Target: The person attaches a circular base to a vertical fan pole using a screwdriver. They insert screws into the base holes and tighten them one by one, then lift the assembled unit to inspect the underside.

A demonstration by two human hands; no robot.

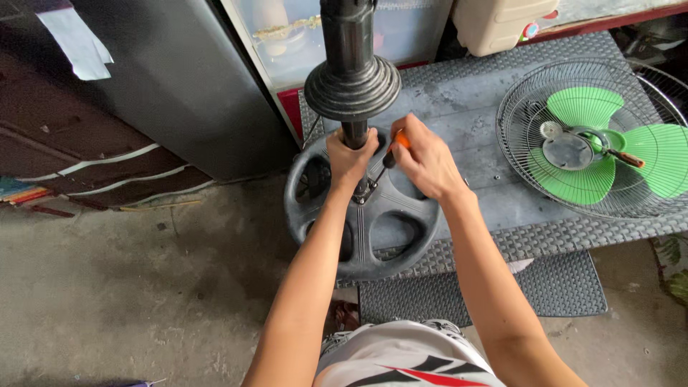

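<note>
A black fan stand pole (349, 43) with a flared black collar (352, 87) rises from a round black base (367, 215) with spoke openings. The base lies partly on a grey mat, partly over the concrete floor. My left hand (350, 156) grips the pole just under the collar. My right hand (424, 159) holds a screwdriver (395, 147) with an orange and black handle, its shaft angled down toward the hub of the base beside the pole.
A wire fan guard (527, 154) holding green blades (584, 147) lies on the grey mat (473, 100) at right, with a second screwdriver (625, 158) on it. A grey cabinet (172, 86) stands at left. A cream plastic housing (502, 21) sits behind.
</note>
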